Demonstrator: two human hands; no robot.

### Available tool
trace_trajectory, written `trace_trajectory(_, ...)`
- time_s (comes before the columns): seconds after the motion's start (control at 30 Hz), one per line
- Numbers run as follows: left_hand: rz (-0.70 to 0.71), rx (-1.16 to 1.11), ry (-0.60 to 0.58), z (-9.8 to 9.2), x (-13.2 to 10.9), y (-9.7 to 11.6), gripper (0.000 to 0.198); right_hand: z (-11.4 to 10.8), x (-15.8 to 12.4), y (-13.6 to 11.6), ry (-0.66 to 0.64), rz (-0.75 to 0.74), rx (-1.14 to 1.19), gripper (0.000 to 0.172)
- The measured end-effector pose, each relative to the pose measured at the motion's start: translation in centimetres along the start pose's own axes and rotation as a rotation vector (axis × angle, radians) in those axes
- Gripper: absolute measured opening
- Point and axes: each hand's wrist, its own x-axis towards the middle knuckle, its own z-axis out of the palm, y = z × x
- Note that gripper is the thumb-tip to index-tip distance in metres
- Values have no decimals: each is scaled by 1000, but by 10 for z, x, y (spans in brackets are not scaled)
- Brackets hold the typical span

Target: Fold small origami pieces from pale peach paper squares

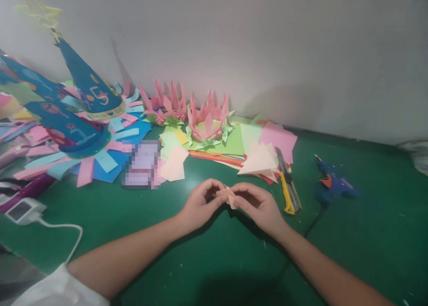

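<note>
Over the surface [174,261], left hand [202,204] and right hand [263,207] pinch one small folded peach paper [229,193], left of a yellow cutter [288,191].

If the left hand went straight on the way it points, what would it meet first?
Most likely the right hand, facing it across the small folded paper both hold; depth is hard to judge.
</note>
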Motion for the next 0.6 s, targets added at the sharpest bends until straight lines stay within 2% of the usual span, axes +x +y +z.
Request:
trace_trajectory(0.23, -32, -133, 12, -2, 4, 1, 30, -3, 0, 3, -1, -74, -5, 14)
trace_trajectory(0.6, -34, -212, -35, -3, 4, -1, 30, -4, 0, 4, -48, -84, 47, 18)
